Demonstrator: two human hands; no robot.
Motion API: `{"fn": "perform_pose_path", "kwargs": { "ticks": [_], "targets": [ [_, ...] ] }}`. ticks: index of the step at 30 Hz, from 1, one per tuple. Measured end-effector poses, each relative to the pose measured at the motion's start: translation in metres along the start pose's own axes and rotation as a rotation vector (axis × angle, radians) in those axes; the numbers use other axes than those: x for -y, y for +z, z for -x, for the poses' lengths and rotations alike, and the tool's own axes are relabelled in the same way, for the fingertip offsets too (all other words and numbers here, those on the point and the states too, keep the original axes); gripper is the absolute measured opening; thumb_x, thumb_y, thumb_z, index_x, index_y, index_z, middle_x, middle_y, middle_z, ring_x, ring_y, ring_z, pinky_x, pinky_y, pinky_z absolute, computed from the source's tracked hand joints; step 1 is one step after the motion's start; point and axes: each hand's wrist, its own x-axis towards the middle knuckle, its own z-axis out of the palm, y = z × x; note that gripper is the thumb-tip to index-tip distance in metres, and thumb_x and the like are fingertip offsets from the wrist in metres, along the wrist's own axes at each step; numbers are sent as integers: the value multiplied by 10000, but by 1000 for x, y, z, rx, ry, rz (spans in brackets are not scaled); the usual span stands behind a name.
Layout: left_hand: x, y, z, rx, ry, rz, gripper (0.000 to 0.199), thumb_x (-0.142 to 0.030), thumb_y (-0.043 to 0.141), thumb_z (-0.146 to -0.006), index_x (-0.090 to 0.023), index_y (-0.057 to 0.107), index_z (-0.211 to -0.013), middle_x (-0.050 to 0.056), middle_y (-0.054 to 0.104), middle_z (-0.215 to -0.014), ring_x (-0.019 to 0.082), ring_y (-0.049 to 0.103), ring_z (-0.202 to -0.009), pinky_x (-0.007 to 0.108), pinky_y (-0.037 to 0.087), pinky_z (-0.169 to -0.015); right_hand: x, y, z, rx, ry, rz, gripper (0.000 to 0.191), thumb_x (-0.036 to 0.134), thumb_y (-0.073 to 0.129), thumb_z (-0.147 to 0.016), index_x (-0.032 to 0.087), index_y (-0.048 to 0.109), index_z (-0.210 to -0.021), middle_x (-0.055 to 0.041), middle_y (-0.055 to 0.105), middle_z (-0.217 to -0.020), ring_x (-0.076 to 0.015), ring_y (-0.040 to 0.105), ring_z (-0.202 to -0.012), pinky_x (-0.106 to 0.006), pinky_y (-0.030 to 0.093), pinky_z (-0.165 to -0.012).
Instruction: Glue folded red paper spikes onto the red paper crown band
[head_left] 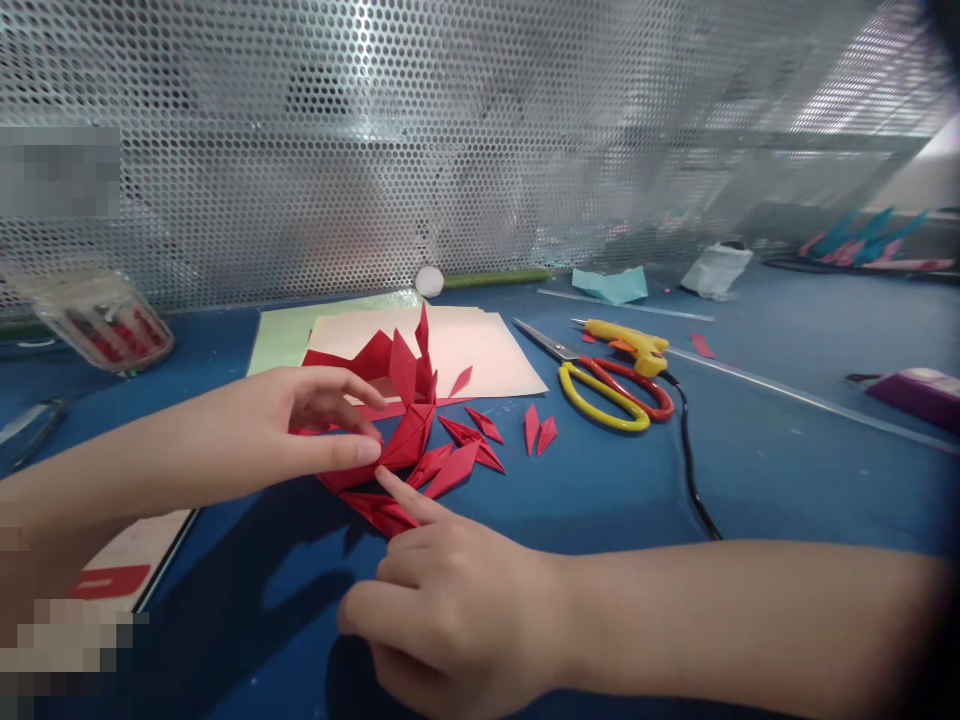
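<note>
My left hand point(311, 420) reaches in from the left, its thumb and fingers pinching a red folded-paper model point(409, 437) with upright pointed tips. My right hand point(457, 600) is low in front of it. Its index finger is stretched out, with the tip touching the model's near side beside my left thumb, and the other fingers are curled in. Small red folded paper pieces point(454, 470) lie close to the model's right side. Two more, narrow red paper pieces point(532, 430), lie a little farther right. My left hand hides part of the model.
Scissors point(604, 390) and a yellow glue gun point(630, 342) with a black cord lie right. Behind are cream paper sheets point(487, 350). A clear container point(112, 320) stands left, and a phone-like device point(142, 560) lies under my left forearm. A perforated metal panel point(450, 150) borders the blue table.
</note>
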Motion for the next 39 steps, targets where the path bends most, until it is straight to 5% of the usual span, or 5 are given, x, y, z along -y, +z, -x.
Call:
{"fn": "perform_pose_path", "kwargs": {
  "ticks": [13, 23, 29, 34, 39],
  "targets": [
    [3, -1, -5, -392, 197, 109, 165, -223, 692, -673, -235, 690, -837, -24, 754, -870, 169, 693, -846, 281, 531, -776, 1, -3, 0, 66, 12, 2, 199, 146, 487, -778, 151, 613, -932, 32, 642, -627, -103, 533, -556, -498, 13, -1149],
    [6, -4, -8, -500, 238, -209, 161, -257, 706, -673, -288, 701, -831, -57, 697, -847, 139, 610, -762, 243, 425, -679, 1, -2, -1, 65, 2, 18, 184, 162, 491, -786, 149, 617, -920, 32, 636, -623, -102, 519, -545, -495, 6, -1148],
    [8, -5, -6, -583, 191, -178, 156, -396, 644, -731, -245, 682, -747, -70, 437, -500, 93, 377, -485, 243, 271, -481, 2, -6, -2, 105, 9, 20, 202, 161, 481, -796, 147, 615, -946, 26, 637, -627, -105, 514, -540, -495, 63, -1149],
    [10, -6, -14, -544, 175, 221, 246, -317, 494, -817, -231, 611, -1016, -45, 570, -632, 94, 538, -479, 222, 444, -479, 1, -7, -2, 104, 9, 19, 200, 159, 483, -797, 146, 615, -947, 30, 636, -626, -99, 508, -534, -482, 71, -1152],
    [6, -3, -18, -639, 259, 526, 416, -131, 637, -678, -225, 575, -1078, 16, 618, -1170, 120, 649, -950, 178, 524, -747, 2, -6, -3, 98, 12, 2, 199, 162, 486, -802, 146, 611, -956, 29, 633, -624, -103, 526, -547, -481, 68, -1152]
  ]
}}
